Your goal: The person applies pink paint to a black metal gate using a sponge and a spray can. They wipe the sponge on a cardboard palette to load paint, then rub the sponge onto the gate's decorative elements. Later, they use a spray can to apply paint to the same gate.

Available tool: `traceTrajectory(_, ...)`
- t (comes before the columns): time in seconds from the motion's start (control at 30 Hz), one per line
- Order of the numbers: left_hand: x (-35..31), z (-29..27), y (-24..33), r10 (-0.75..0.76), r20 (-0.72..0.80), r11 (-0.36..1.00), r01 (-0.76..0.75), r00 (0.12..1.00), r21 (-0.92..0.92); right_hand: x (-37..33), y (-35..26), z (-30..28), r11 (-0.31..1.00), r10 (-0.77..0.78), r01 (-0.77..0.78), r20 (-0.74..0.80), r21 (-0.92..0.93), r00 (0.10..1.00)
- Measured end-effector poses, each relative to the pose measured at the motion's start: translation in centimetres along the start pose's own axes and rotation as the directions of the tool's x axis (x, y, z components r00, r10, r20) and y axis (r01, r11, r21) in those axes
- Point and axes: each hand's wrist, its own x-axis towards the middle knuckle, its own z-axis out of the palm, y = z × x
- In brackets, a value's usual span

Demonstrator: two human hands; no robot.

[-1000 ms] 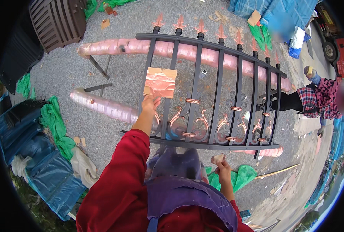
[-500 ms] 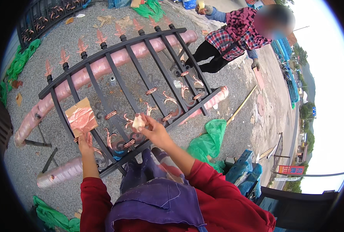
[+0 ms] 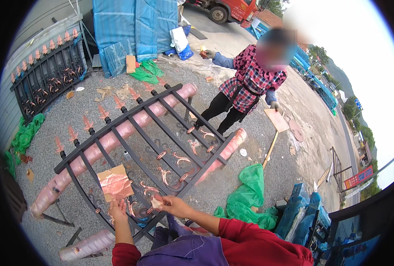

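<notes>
My left hand [image 3: 118, 210] grips the lower edge of a square cardboard piece [image 3: 115, 182], whose face is smeared with copper-pink paint. Between the fingers of my right hand [image 3: 175, 206] is a small cream-coloured sponge [image 3: 156, 202]. Both hands are over the near part of a black metal fence panel [image 3: 117, 128], which lies across wrapped supports. Its scroll ornaments [image 3: 163, 176] and spear-shaped tips [image 3: 104, 112] are copper-coloured. Whether the sponge touches the panel, I cannot tell.
Across the panel stands a co-worker [image 3: 254, 82] holding a cardboard sheet [image 3: 276, 120] and a small yellowish thing [image 3: 202, 48]. Pink-wrapped supports [image 3: 64, 184] carry the panel. Green netting [image 3: 250, 190] lies at the right; another fence panel [image 3: 48, 80] leans at the far left.
The view has tilted up, showing more background. My right hand with the sponge has come closer to the cardboard in my left. The co-worker's cardboard now shows its flat face.
</notes>
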Motion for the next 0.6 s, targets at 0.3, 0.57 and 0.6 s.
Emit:
traceTrajectory(0.3, -7.1, -1.1, -1.8, 0.063, 0.025, 0.998, -0.063, 0.998, 0.030, -1.7, 3.3, -2.8, 0.985, -0.127, 0.141, 0.132, -0.103, 0.983)
traceTrajectory(0.57, -14.5, 3.0, -10.5, 0.058, 0.111, 0.996, -0.066, 0.992, 0.067, -9.2, 10.1, -10.5, 0.996, -0.032, 0.037, -0.064, 0.085, 0.997)
traceTrajectory(0.6, -15.9, 3.8, -11.7, 0.042, 0.122, 0.995, -0.053, 0.992, 0.085, -10.6, 10.9, -11.6, 0.991, -0.023, 0.032, -0.062, 0.134, 0.998)
